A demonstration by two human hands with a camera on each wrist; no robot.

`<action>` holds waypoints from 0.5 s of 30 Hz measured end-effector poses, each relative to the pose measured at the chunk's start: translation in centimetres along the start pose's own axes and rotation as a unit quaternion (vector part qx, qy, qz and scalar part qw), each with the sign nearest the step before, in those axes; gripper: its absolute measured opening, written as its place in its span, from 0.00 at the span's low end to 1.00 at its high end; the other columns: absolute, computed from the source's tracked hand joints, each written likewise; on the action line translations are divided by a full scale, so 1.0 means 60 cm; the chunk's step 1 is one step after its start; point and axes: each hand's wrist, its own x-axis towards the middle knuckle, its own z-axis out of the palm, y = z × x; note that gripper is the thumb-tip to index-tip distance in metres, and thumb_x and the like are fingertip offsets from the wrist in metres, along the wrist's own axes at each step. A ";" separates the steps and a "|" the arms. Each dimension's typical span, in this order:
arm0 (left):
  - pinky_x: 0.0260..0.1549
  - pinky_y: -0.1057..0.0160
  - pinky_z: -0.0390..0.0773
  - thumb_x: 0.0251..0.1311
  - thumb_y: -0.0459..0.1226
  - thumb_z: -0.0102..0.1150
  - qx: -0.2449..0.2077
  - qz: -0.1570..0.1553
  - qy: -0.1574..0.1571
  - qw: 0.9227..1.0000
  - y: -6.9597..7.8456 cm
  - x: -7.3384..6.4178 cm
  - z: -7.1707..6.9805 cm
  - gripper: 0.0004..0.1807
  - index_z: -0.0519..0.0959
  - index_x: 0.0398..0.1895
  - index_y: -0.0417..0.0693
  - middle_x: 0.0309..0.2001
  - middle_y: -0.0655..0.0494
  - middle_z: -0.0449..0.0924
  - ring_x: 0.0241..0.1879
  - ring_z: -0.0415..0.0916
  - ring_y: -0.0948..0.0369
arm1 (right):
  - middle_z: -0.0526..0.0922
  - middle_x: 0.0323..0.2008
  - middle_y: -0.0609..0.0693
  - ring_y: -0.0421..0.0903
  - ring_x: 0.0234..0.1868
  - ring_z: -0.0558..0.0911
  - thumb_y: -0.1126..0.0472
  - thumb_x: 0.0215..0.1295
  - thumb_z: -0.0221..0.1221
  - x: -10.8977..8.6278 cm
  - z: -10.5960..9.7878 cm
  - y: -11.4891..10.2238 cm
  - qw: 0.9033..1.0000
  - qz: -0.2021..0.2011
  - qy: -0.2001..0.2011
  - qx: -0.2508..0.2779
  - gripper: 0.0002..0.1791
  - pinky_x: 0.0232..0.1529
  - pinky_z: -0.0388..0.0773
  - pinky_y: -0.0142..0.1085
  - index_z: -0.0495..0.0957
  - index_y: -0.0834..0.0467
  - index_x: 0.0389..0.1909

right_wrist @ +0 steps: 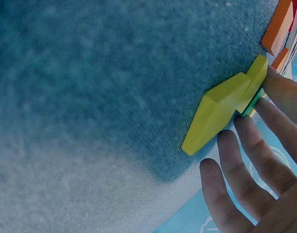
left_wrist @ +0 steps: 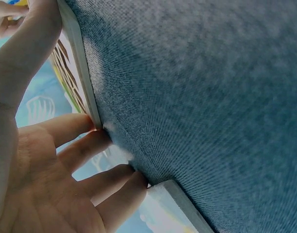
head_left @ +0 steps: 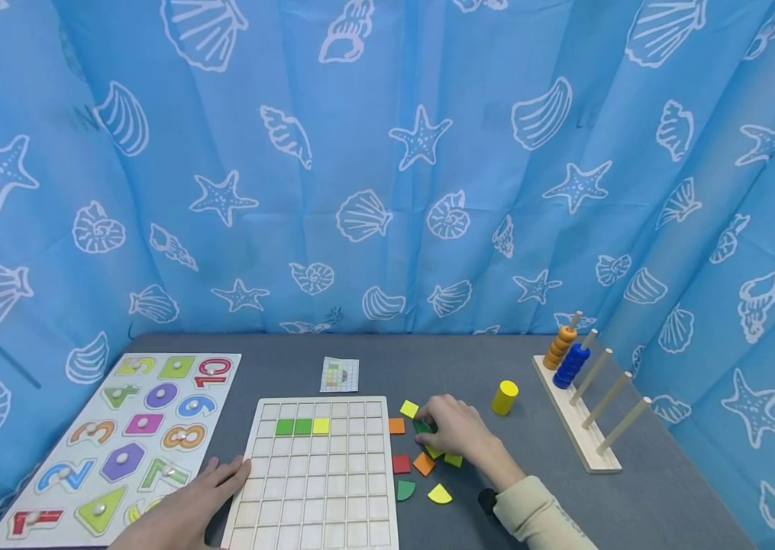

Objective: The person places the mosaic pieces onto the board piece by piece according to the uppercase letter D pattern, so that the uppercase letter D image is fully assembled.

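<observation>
A pale wooden grid board [head_left: 318, 489] lies on the table, with two green squares [head_left: 294, 427] and a yellow square [head_left: 321, 425] in one of its upper rows. My left hand [head_left: 188, 504] rests at the board's left edge, its fingers extended and spread. Over a small heap of coloured pieces to the right of the board is my right hand [head_left: 461, 432]. Its fingertips touch the heap, close to a dark green piece [head_left: 421, 425]. From the right wrist, yellow-green blocks [right_wrist: 218, 109] show beside the loosely spread fingers, with a green edge partly hidden behind them.
Loose orange, red, green and yellow pieces, among them a yellow quarter-circle [head_left: 440, 494], lie around the heap. Behind the board is a small pattern card [head_left: 340, 375]. A number puzzle [head_left: 119, 435] stands left; a yellow cylinder [head_left: 505, 398] and a peg rack [head_left: 582, 428] stand right.
</observation>
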 end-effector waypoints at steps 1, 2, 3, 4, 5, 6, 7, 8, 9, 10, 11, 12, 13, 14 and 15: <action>0.53 0.24 0.71 0.46 0.58 0.79 0.001 0.001 0.001 1.000 0.000 0.000 0.000 0.62 0.60 0.77 0.33 0.74 0.28 0.62 0.69 0.52 0.16 | 0.63 0.17 0.43 0.39 0.19 0.61 0.61 0.57 0.75 -0.001 0.000 0.000 1.000 -0.001 0.002 0.002 0.11 0.21 0.51 0.32 0.90 0.58 0.41; 0.53 0.24 0.71 0.46 0.58 0.79 0.004 0.004 0.003 1.000 0.000 0.000 0.000 0.62 0.60 0.77 0.33 0.74 0.27 0.62 0.69 0.52 0.16 | 0.65 0.18 0.43 0.39 0.19 0.62 0.61 0.56 0.75 -0.001 0.000 -0.001 1.000 0.000 0.002 0.003 0.12 0.22 0.51 0.31 0.90 0.58 0.41; 0.53 0.24 0.71 0.46 0.59 0.79 0.004 0.005 0.003 1.000 0.001 -0.001 0.000 0.62 0.60 0.77 0.33 0.74 0.27 0.62 0.69 0.52 0.16 | 0.66 0.19 0.43 0.39 0.20 0.63 0.61 0.56 0.75 -0.001 0.000 -0.001 1.000 0.000 0.002 0.005 0.12 0.22 0.52 0.31 0.90 0.58 0.42; 0.53 0.24 0.71 0.46 0.59 0.79 0.005 0.006 0.004 1.000 0.000 -0.001 0.000 0.62 0.60 0.77 0.33 0.74 0.27 0.62 0.68 0.52 0.16 | 0.68 0.20 0.44 0.39 0.21 0.64 0.61 0.56 0.75 -0.001 0.000 -0.002 1.000 0.001 0.002 0.005 0.12 0.22 0.53 0.31 0.90 0.58 0.42; 0.53 0.24 0.71 0.46 0.58 0.79 0.006 0.007 0.004 1.000 0.000 -0.001 0.000 0.62 0.60 0.77 0.33 0.74 0.27 0.62 0.68 0.52 0.16 | 0.69 0.20 0.44 0.39 0.21 0.65 0.61 0.56 0.75 -0.001 0.001 -0.002 1.000 0.002 0.002 0.005 0.12 0.22 0.54 0.31 0.90 0.58 0.42; 0.53 0.24 0.71 0.46 0.58 0.79 0.007 0.007 0.004 1.000 0.000 0.000 0.000 0.62 0.61 0.77 0.33 0.74 0.27 0.62 0.68 0.53 0.16 | 0.70 0.21 0.44 0.39 0.22 0.66 0.61 0.56 0.75 -0.001 0.001 -0.002 1.000 0.003 0.001 0.005 0.12 0.22 0.55 0.31 0.90 0.58 0.42; 0.54 0.24 0.70 0.46 0.58 0.79 0.007 0.007 0.004 1.000 -0.001 0.000 0.000 0.62 0.61 0.76 0.33 0.74 0.27 0.62 0.68 0.53 0.16 | 0.71 0.21 0.44 0.39 0.22 0.67 0.61 0.56 0.75 0.000 0.002 -0.002 1.000 0.004 0.001 0.005 0.12 0.22 0.55 0.31 0.90 0.58 0.42; 0.54 0.24 0.70 0.45 0.57 0.79 0.008 0.006 0.004 1.000 -0.001 0.000 0.000 0.61 0.61 0.76 0.33 0.74 0.28 0.62 0.68 0.53 0.16 | 0.71 0.21 0.44 0.39 0.22 0.67 0.61 0.56 0.75 0.000 0.002 -0.002 1.000 0.005 0.000 0.005 0.12 0.22 0.56 0.31 0.90 0.58 0.42; 0.54 0.24 0.70 0.45 0.57 0.80 0.007 0.005 0.003 1.000 -0.001 0.000 0.000 0.61 0.61 0.76 0.33 0.74 0.28 0.62 0.69 0.53 0.16 | 0.71 0.21 0.44 0.39 0.22 0.67 0.61 0.56 0.75 0.000 0.002 -0.001 1.000 0.004 0.000 0.005 0.12 0.22 0.56 0.30 0.90 0.58 0.42; 0.54 0.24 0.70 0.45 0.57 0.80 0.007 0.003 0.002 1.000 0.000 0.001 -0.001 0.61 0.61 0.76 0.33 0.74 0.28 0.62 0.69 0.53 0.17 | 0.71 0.21 0.44 0.39 0.22 0.67 0.61 0.56 0.75 0.001 0.003 -0.001 1.000 0.005 0.000 0.006 0.12 0.22 0.56 0.30 0.90 0.58 0.42; 0.54 0.24 0.70 0.45 0.57 0.80 0.007 0.001 0.001 1.000 0.000 0.001 -0.001 0.61 0.61 0.77 0.33 0.74 0.28 0.62 0.69 0.53 0.17 | 0.70 0.20 0.43 0.39 0.21 0.67 0.61 0.56 0.75 0.000 0.003 -0.002 1.000 0.005 0.000 0.007 0.12 0.21 0.56 0.30 0.90 0.58 0.42; 0.54 0.24 0.70 0.45 0.57 0.80 0.005 -0.001 0.000 1.000 0.001 0.000 -0.001 0.61 0.61 0.77 0.33 0.74 0.28 0.62 0.69 0.52 0.17 | 0.70 0.20 0.43 0.39 0.21 0.66 0.61 0.57 0.75 0.000 0.002 -0.002 1.000 0.003 0.001 0.008 0.12 0.21 0.55 0.30 0.90 0.58 0.42; 0.54 0.24 0.70 0.45 0.57 0.80 0.005 -0.002 0.000 1.000 0.001 0.000 -0.001 0.61 0.61 0.77 0.34 0.74 0.28 0.62 0.69 0.52 0.17 | 0.70 0.20 0.43 0.39 0.21 0.66 0.61 0.57 0.75 0.000 0.002 -0.002 1.000 0.002 0.001 0.009 0.12 0.21 0.55 0.30 0.90 0.58 0.42; 0.54 0.24 0.70 0.45 0.57 0.80 0.005 -0.003 0.000 1.000 0.001 0.000 -0.002 0.61 0.61 0.77 0.34 0.74 0.29 0.62 0.70 0.52 0.17 | 0.69 0.19 0.43 0.38 0.20 0.66 0.61 0.57 0.75 0.000 0.002 -0.002 1.000 0.001 0.002 0.011 0.12 0.21 0.55 0.30 0.90 0.58 0.42; 0.54 0.24 0.70 0.45 0.57 0.80 0.005 -0.004 0.001 1.000 0.001 0.000 -0.002 0.62 0.61 0.77 0.34 0.74 0.29 0.62 0.70 0.52 0.17 | 0.70 0.19 0.43 0.38 0.20 0.66 0.61 0.57 0.75 0.000 0.002 -0.002 1.000 0.000 0.002 0.011 0.12 0.21 0.55 0.30 0.90 0.58 0.42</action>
